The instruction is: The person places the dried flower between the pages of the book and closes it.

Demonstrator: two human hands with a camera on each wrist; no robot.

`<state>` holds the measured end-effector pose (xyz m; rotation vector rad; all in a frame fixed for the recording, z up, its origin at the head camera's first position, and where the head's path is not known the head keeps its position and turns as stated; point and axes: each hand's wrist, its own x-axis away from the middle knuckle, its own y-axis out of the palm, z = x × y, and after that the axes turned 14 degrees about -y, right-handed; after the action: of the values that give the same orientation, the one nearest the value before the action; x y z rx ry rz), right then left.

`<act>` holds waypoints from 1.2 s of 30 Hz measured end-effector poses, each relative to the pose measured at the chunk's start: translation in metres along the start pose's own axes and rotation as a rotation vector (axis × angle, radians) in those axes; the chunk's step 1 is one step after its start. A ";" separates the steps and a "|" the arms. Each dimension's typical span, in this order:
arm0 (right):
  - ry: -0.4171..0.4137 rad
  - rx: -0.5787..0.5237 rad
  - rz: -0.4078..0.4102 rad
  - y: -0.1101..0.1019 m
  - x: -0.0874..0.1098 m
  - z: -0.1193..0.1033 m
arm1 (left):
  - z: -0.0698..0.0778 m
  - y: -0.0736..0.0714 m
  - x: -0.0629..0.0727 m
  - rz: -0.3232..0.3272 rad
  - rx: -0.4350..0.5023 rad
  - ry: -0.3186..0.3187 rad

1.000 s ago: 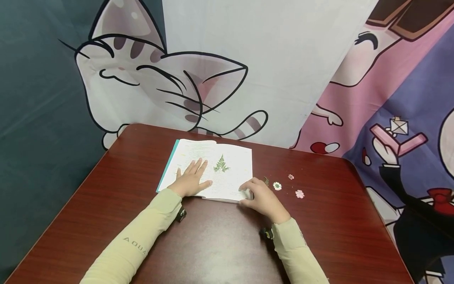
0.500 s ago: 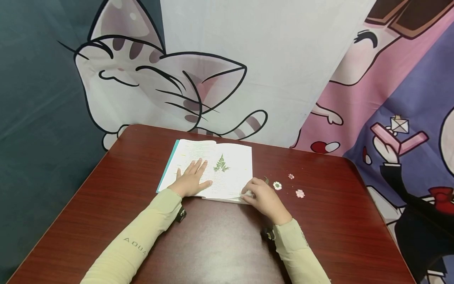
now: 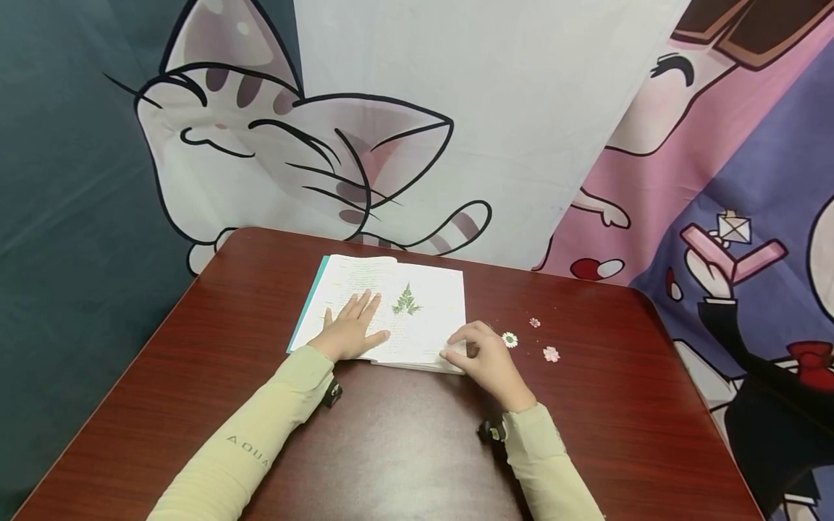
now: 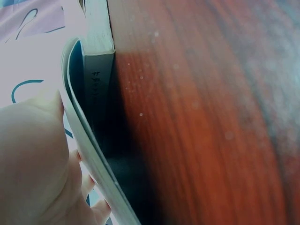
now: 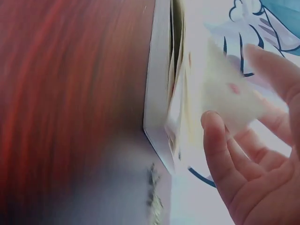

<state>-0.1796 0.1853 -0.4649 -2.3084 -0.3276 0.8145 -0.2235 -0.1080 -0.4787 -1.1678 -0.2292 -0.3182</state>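
An open book lies on the table with a green fern leaf on its right-hand page. My left hand rests flat on the left-hand page, fingers spread; the left wrist view shows this hand at the book's near edge. At the right page's lower corner, my right hand has its thumb and fingers curled about the paper. In the right wrist view a raised page corner with a small pink spot stands between the thumb and the other fingers.
Right of the book lie a white daisy, a pink flower and a smaller pink flower. A green sprig lies close beside the book. Cartoon-printed cloth hangs behind the brown table.
The right hand's thumb and forefinger have spread further apart at the page corner, and its knuckles now sit slightly higher. The left hand has stayed in place.
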 end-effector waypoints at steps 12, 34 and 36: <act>0.548 -0.568 0.358 0.005 -0.022 -0.002 | 0.003 -0.004 0.002 0.010 -0.008 -0.003; 0.330 -0.676 0.091 0.044 -0.060 0.013 | -0.002 -0.009 0.003 -0.009 0.024 0.033; 0.271 -0.611 0.032 0.046 -0.057 0.014 | -0.005 -0.011 0.004 -0.007 0.028 0.046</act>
<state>-0.2317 0.1335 -0.4766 -2.9563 -0.4669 0.4377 -0.2239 -0.1170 -0.4702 -1.1306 -0.1969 -0.3465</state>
